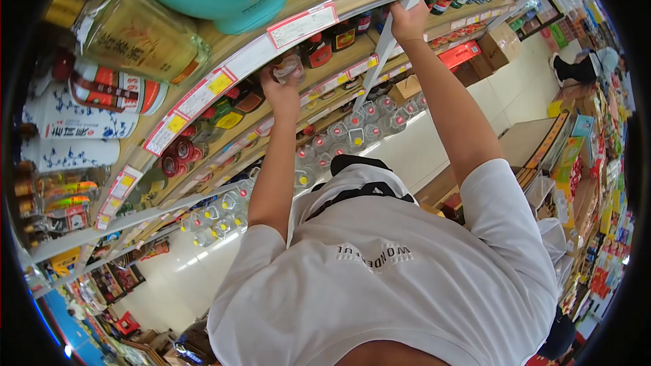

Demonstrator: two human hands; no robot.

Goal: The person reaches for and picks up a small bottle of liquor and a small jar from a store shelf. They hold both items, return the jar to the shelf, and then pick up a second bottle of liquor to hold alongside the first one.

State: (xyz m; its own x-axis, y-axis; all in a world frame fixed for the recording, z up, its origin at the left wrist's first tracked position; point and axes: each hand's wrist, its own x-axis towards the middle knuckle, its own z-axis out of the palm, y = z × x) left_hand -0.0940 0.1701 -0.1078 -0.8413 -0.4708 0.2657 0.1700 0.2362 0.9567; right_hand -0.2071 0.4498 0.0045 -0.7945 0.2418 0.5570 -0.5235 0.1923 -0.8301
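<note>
My left hand (279,95) holds a clear bottle (290,68) in the gap under a shelf edge (261,51), near a red-label bottle (317,51). My right hand (411,24) grabs the pale post (384,47), with floor (498,85) beyond it

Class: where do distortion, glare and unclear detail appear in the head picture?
Head view: the price strip bows strongly and the corners go black; head view: bright streaks glare off the floor, lower left; head view: the clear object in the left hand is too indistinct to name.
</note>
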